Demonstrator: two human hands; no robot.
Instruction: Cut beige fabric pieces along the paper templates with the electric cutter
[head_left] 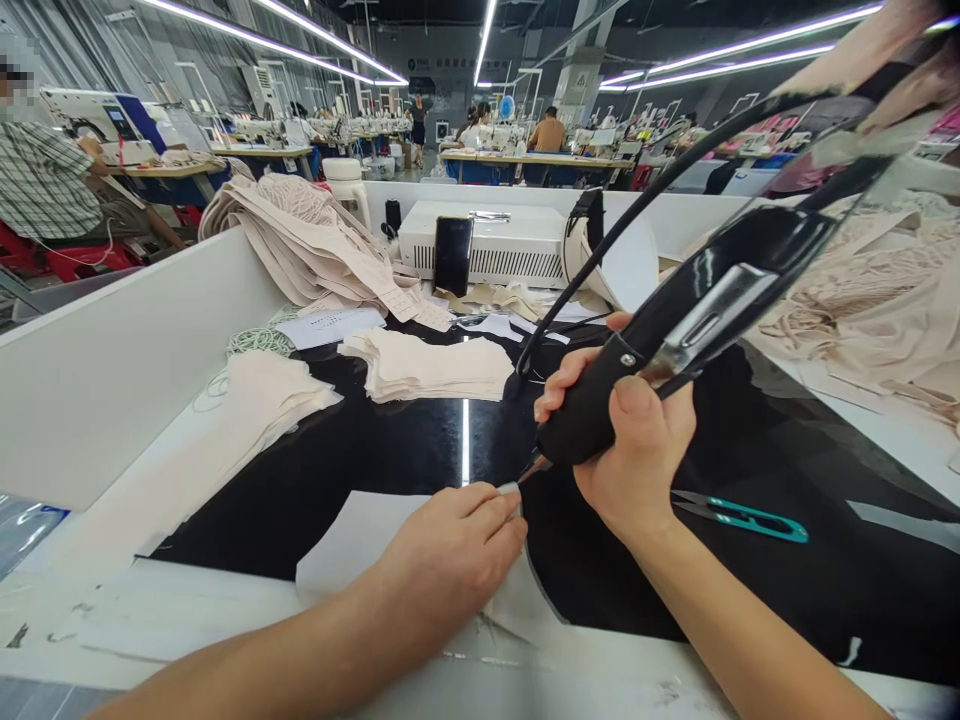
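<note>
My right hand [637,440] is closed around a black corded hot knife [600,400] with a metal lever on its side. Its thin pointed tip slants down to the fingertips of my left hand [457,550]. Those fingers are pressed together on the edge of a pale, thin fabric piece [532,590], most of it hidden under the hand. A white sheet [352,540] with a curved edge sticks out to the left of that hand. Teal thread snips [757,520] lie on the glossy black work surface [420,440], right of my right wrist.
Cream fabric stacks lie ahead [435,365] and to the left [240,420]. Behind stand a phone [453,255], a vented white box [510,245] and a heap of beige strips [300,240]. More beige fabric [862,310] piles at right. A white side panel [135,370] borders the left.
</note>
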